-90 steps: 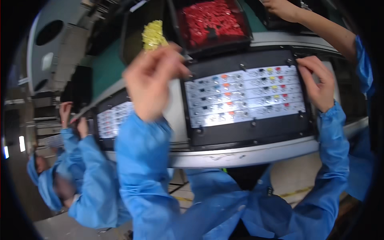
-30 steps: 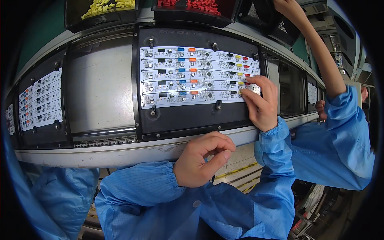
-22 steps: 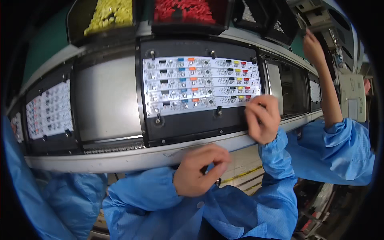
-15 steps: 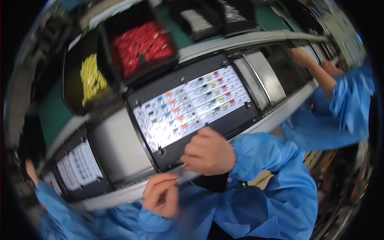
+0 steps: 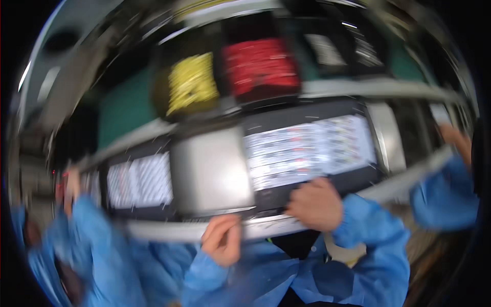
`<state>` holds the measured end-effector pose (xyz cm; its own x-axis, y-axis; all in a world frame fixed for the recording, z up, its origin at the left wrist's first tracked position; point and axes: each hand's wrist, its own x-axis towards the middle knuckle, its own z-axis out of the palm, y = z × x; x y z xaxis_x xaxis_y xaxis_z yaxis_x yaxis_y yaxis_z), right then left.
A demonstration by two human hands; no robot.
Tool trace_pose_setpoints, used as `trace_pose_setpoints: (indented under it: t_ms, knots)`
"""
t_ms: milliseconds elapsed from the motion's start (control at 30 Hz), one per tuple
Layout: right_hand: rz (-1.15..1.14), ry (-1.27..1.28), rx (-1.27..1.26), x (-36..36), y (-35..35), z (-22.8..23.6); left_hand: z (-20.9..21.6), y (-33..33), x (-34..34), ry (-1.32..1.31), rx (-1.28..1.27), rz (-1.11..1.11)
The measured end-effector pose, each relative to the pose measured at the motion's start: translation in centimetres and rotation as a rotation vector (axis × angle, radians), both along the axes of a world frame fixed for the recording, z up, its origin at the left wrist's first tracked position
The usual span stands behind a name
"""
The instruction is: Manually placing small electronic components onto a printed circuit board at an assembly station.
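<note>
The picture is smeared by motion. My right hand (image 5: 314, 204) is curled at the front edge of a black carrier (image 5: 358, 181) that holds a white circuit board panel (image 5: 307, 151) with small coloured parts. The blur hides whether the hand grips the carrier. My left hand (image 5: 222, 240) is lower and to the left, at the conveyor's pale front rail (image 5: 169, 230), with its fingers closed and nothing visible in them. Both my sleeves are blue.
Behind the belt stand a bin of yellow parts (image 5: 192, 82) and a bin of red parts (image 5: 261, 66). A second carrier with a white board (image 5: 138, 179) lies to the left, past a grey plate (image 5: 209, 174). Co-workers in blue are at the left (image 5: 76, 230) and right (image 5: 445, 197).
The view has swung and blurred. My right hand came off the board panel down to the carrier's front edge. My left hand stays closed near the rail.
</note>
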<state>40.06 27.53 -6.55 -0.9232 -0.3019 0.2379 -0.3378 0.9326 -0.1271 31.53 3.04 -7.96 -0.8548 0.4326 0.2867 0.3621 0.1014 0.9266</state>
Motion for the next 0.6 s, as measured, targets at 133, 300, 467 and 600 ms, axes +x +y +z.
trace_pose_setpoints:
  t_ms: [133,300,467,600]
  knots:
    - [-0.082,-0.055,-0.092,0.2,1.1,1.7,0.1,-1.7,-2.2,0.21,-0.027,0.104]
    - [-0.174,-0.134,-0.004,1.9,2.8,1.6,-0.8,-6.6,-5.7,0.438,-0.323,0.531]
    - [-0.218,-0.186,0.049,3.6,5.0,1.1,-1.1,-9.3,-6.4,0.409,-0.699,0.746]
    - [-0.301,-0.207,0.106,5.1,6.9,1.4,-2.0,-9.8,-7.3,0.491,-0.711,0.616]
